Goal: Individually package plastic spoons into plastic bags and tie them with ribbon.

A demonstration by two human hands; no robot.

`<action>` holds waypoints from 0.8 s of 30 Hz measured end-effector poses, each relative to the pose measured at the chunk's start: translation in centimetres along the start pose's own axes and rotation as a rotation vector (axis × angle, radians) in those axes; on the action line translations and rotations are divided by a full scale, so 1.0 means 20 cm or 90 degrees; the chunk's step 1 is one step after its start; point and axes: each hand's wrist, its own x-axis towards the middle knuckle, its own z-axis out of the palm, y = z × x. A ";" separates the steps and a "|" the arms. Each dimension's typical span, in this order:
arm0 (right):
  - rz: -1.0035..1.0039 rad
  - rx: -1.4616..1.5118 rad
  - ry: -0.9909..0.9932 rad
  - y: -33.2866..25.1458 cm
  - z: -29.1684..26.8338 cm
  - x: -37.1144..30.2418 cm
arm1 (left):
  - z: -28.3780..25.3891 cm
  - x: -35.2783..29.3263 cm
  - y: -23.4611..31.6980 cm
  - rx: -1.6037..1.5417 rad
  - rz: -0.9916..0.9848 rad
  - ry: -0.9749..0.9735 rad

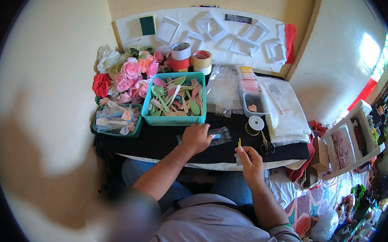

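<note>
Black cloth (pixel 147 145) is covering the worktop (pixel 266 165) in a corner between pale walls. Nearest, one right hand (pixel 252 161) is pinching one thin yellow strip (pixel 240 142) upright between thumb and fingers. Slightly farther and to the left, one left hand (pixel 197 139) is lying palm down with its fingers bent, partly blocking one clear packet (pixel 224 137). One pale blue piece (pixel 216 136) is showing beside its thumb; I cannot tell whether those fingers are gripping it.

One pair of scissors (pixel 267 146) is lying right of the packet, just beside two spools, one white spool (pixel 256 123) partly covering one darker spool (pixel 249 130). Two teal baskets are standing beyond the left hand: a smaller basket (pixel 134 133) holding wrapped cutlery, and a larger basket (pixel 174 120) holding pastel spoons and forks, too jumbled for counting. One clear tub (pixel 260 112) is sitting to the right, between loose clear bags (pixel 224 88) and a bag stack (pixel 286 129).

Farther back, artificial flowers (pixel 130 69) are crowding the left, four tape rolls (pixel 180 51) are standing in two piles, and six white frames (pixel 168 31) are lying near one green sponge (pixel 147 25).
</note>
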 end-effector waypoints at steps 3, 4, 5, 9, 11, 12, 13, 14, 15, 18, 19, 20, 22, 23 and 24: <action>0.007 0.008 -0.010 0.03 -0.01 -0.01 | 0.07 0.02 -0.03 0.017 0.015 0.011; 0.004 0.009 -0.018 0.04 -0.01 0.00 | 0.06 0.04 -0.03 0.013 0.021 -0.005; 0.018 -0.014 -0.034 0.06 -0.02 0.01 | 0.05 0.04 -0.03 -0.003 0.016 -0.017; 0.052 -0.061 -0.071 0.04 -0.01 0.03 | 0.03 0.06 -0.04 -0.033 -0.010 -0.111; 0.058 -0.032 -0.053 0.04 -0.01 0.01 | 0.06 0.07 -0.01 -0.064 0.033 -0.109; 0.058 -0.035 -0.063 0.04 -0.01 0.00 | 0.07 0.07 0.00 -0.066 0.023 -0.104; 0.061 -0.021 -0.061 0.05 -0.01 -0.01 | 0.06 0.08 0.02 -0.047 0.031 -0.105; 0.063 -0.006 -0.056 0.05 -0.01 0.00 | 0.06 0.07 0.04 -0.029 0.042 -0.107; 0.061 -0.007 -0.054 0.06 -0.01 0.00 | 0.05 0.06 0.05 -0.005 0.059 -0.078; 0.084 -0.032 -0.065 0.08 -0.03 0.01 | 0.03 0.05 0.02 -0.106 0.067 -0.043; 0.070 -0.046 -0.080 0.07 -0.02 0.02 | 0.01 0.04 0.01 -0.183 0.052 -0.027; 0.057 -0.061 -0.091 0.06 -0.02 0.02 | -0.03 0.04 0.01 -0.239 0.027 -0.043; 0.059 -0.057 -0.079 -0.02 0.00 0.03 | -0.12 0.01 0.02 -0.409 -0.034 -0.076; 0.061 -0.039 -0.088 -0.05 0.01 0.04 | -0.14 0.01 0.01 -0.483 -0.008 -0.069; 0.062 -0.020 -0.099 -0.08 0.01 0.05 | -0.15 0.00 0.01 -0.558 0.015 -0.062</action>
